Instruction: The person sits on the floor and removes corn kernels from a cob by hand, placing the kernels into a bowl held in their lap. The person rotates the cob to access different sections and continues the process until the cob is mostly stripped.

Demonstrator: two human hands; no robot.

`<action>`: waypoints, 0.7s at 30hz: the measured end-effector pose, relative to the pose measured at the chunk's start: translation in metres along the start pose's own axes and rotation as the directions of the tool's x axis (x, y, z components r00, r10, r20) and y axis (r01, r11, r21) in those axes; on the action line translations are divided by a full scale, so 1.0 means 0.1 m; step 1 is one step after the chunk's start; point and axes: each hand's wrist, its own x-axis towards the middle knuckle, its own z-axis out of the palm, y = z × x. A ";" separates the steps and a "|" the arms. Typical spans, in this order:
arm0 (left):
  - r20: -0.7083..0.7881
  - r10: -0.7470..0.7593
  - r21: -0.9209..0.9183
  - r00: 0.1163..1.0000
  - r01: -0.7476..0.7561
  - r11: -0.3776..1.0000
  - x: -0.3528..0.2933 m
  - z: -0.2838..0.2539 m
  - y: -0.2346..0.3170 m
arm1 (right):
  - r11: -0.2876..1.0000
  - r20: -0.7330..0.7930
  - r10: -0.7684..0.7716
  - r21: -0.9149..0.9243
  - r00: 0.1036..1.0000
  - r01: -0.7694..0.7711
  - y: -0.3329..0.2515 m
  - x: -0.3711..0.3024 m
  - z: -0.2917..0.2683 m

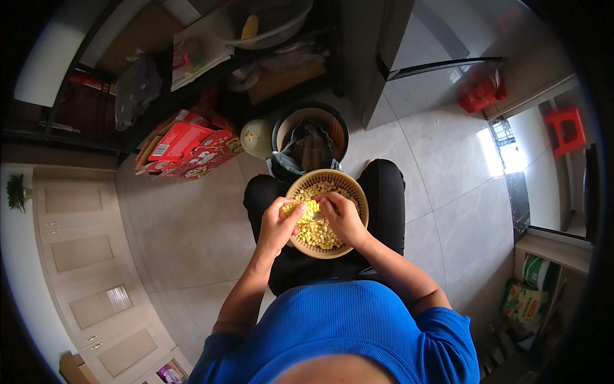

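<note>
A tan plastic basket [323, 255] rests on my lap between my knees, with loose yellow and pale corn kernels [318, 238] in it. Above the kernels, my left hand [275, 226] is closed around an ear of corn [309, 210], part of which it covers. My right hand [343, 221] is at the other end of the ear, its thumb and fingers pressed together against the corn. The fingertips partly hide the spot where they touch it.
Just past the basket stands a round bin [343, 125] lined with a black bag [293, 163]. A pale green melon [256, 138] and a red cardboard box [195, 148] lie to its left. A clear bowl [281, 32] holding a corn cob [250, 27] sits on the shelf; a grey refrigerator [441, 38] stands right.
</note>
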 end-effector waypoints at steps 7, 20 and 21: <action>-0.029 0.019 -0.060 0.999 -0.021 0.998 0.00 -0.02 0.06 | 0.838 0.088 0.116 0.526 0.989 -0.145 0.01 0.03 -0.04; -0.016 -0.025 -0.142 1.000 0.022 0.990 -0.02 -0.03 -0.01 | 0.881 0.142 -0.094 0.473 0.985 0.017 0.10 -0.05 -0.02; -0.021 -0.005 -0.114 1.000 0.003 0.994 -0.02 -0.02 -0.03 | 0.896 0.145 -0.075 0.445 0.986 0.003 0.13 -0.04 -0.02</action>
